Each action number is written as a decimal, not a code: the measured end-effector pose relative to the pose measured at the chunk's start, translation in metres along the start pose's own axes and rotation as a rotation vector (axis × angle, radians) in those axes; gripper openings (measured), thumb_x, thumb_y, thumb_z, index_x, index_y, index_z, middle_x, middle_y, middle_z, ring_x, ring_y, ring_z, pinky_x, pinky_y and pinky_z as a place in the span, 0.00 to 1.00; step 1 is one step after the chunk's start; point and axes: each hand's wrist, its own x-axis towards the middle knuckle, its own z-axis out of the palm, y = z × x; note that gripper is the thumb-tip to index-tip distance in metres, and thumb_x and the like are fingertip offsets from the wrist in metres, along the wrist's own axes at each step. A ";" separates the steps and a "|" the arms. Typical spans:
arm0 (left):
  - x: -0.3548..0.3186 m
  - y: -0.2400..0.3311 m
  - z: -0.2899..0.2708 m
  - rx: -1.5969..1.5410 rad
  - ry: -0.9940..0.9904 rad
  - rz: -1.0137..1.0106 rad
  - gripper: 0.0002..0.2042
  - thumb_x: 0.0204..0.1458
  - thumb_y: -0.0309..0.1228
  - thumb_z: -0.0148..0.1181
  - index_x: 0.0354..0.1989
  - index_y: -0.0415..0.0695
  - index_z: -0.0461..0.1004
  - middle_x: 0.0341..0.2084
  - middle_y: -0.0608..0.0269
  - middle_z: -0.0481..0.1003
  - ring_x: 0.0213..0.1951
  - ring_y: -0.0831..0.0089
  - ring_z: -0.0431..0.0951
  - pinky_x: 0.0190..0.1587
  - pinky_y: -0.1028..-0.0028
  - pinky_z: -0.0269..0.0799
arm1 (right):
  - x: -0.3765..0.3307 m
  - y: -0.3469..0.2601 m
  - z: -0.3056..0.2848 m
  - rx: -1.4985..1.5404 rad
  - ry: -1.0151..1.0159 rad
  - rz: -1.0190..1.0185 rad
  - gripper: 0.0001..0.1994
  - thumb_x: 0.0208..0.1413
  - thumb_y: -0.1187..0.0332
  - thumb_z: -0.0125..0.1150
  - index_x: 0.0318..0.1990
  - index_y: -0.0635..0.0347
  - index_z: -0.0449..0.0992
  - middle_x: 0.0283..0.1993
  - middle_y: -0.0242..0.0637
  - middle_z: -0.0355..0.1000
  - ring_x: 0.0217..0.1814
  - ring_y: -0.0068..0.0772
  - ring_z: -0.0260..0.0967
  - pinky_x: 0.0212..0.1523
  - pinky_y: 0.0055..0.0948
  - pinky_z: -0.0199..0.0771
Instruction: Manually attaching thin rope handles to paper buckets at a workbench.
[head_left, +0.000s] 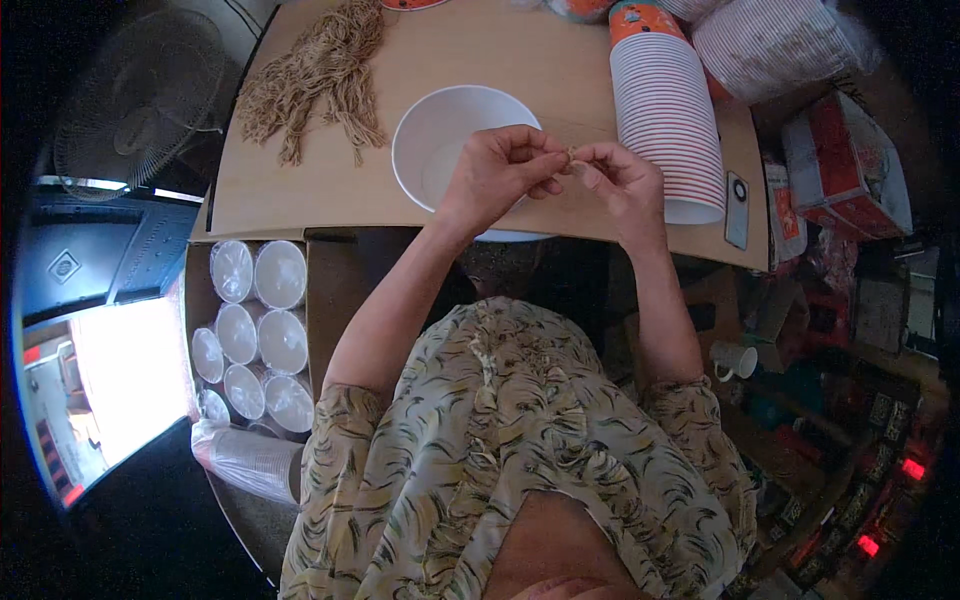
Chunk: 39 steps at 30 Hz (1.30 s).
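Over the near edge of the table my left hand (505, 172) and right hand (622, 185) meet, fingertips pinched together on a small bit of tan twine (573, 161). Most of the twine is hidden by my fingers. Just behind and left of the hands, a white paper bucket (425, 150) sits with its open mouth facing me; my left hand covers part of its rim. To the right of my right hand lies a long nested stack of white paper buckets (668, 120) with red-lined rims. A loose heap of tan twine cords (325, 75) rests at the far left.
A phone (737, 210) lies at the right edge of the table (290, 200). More bucket stacks in plastic (770, 50) are at the far right, by a red and white box (845, 165). Below left, a carton holds wrapped stacks (280, 275). A fan (140, 95) stands left.
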 end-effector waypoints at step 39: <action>-0.001 0.001 -0.007 -0.082 -0.039 -0.050 0.10 0.55 0.25 0.63 0.42 0.31 0.77 0.30 0.57 0.80 0.32 0.75 0.82 0.35 0.79 0.79 | -0.001 0.003 0.005 0.040 -0.021 0.040 0.08 0.56 0.72 0.66 0.41 0.63 0.78 0.35 0.24 0.74 0.34 0.12 0.67 0.36 0.15 0.68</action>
